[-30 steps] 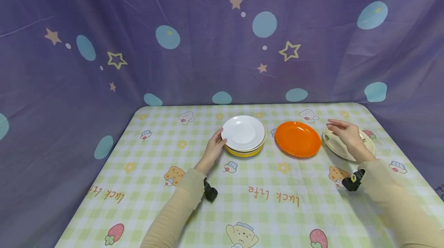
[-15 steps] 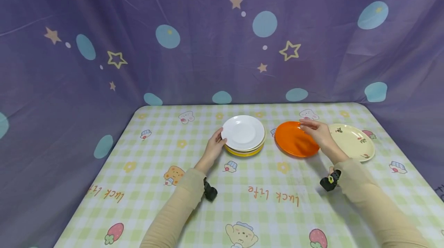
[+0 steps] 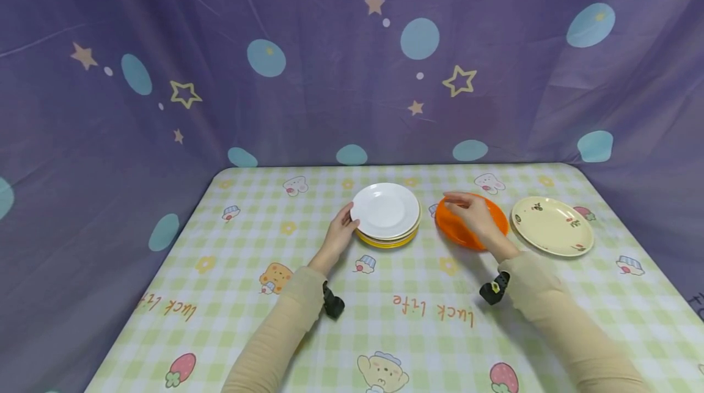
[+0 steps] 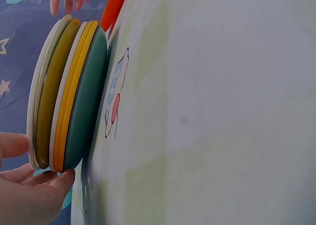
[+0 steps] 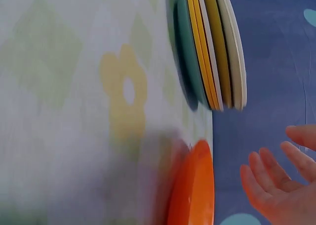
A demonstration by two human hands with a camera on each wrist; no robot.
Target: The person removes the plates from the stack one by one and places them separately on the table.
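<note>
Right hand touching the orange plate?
Apart. The right wrist view shows it: a strip of backdrop lies between the right hand and the orange plate.

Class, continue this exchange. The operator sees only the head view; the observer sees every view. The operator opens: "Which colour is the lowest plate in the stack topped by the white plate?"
Observer: Teal. The left wrist view shows a teal plate at the bottom of the plate stack.
Operator: Is the right hand touching the orange plate?
Observer: No, the right wrist view shows a gap between them.
Operator: How far down does the left hand reach?
Observer: In the left wrist view, one of its fingers seems to touch the teal plate's rim.
</note>
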